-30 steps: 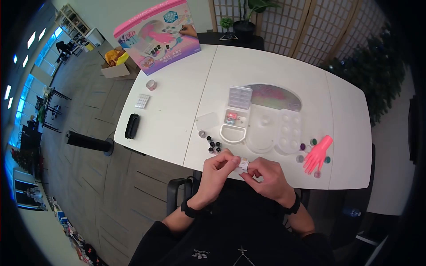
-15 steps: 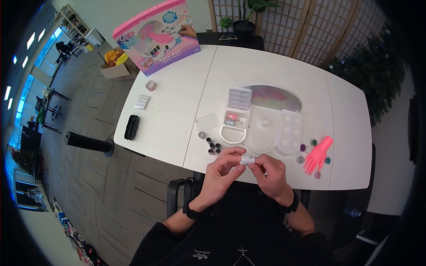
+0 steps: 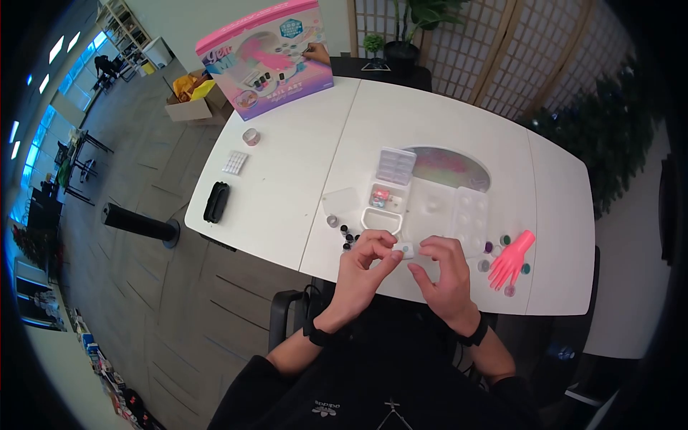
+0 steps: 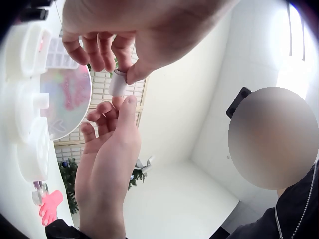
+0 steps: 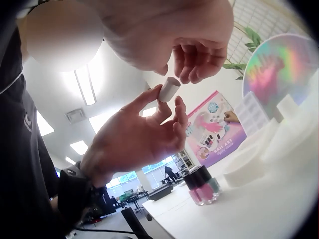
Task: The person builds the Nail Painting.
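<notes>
My left hand (image 3: 356, 278) pinches a small white cylinder (image 3: 405, 251) between thumb and fingers, held up over the table's near edge. Seen from the left wrist, the cylinder (image 4: 118, 84) has a dark opening at its upper end. My right hand (image 3: 447, 278) is just to the right of it, thumb and fingers spread apart with nothing gripped. The right wrist view shows the left hand (image 5: 137, 134) below, its thumb and forefinger on the cylinder (image 5: 170, 89).
Beyond the hands is a white plastic nail station (image 3: 432, 231) with trays. Several nail polish bottles (image 5: 203, 189) stand left of it. A pink model hand (image 3: 512, 259) lies at right among small jars. At the far left stand a nail art box (image 3: 276, 68) and a black case (image 3: 216, 202).
My right hand has let go of the white cylinder and opened beside it. The left hand keeps its pinch and has risen slightly in view. The head view has shifted a little.
</notes>
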The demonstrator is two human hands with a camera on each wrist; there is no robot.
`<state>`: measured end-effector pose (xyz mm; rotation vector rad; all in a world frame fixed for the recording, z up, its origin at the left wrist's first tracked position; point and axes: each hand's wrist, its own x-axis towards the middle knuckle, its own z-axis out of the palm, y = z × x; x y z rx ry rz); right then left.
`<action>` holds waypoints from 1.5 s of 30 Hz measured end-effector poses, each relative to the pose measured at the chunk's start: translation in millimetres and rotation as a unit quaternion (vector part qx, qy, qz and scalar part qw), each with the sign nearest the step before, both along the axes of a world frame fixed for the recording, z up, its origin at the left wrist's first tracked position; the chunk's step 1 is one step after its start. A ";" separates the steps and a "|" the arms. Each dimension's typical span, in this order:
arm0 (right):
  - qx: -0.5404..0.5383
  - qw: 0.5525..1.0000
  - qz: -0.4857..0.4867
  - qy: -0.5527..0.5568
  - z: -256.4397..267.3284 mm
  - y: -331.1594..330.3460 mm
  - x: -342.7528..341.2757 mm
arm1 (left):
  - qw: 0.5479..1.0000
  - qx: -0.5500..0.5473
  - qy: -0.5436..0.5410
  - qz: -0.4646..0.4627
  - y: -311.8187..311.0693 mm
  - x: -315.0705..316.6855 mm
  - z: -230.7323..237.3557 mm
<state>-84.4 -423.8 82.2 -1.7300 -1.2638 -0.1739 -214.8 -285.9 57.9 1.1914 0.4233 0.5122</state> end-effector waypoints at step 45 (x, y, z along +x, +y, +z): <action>-0.362 0.921 0.070 -0.123 -47.7 105.6 91.7 | 0.917 0.319 0.199 0.137 99.6 -51.0 -20.9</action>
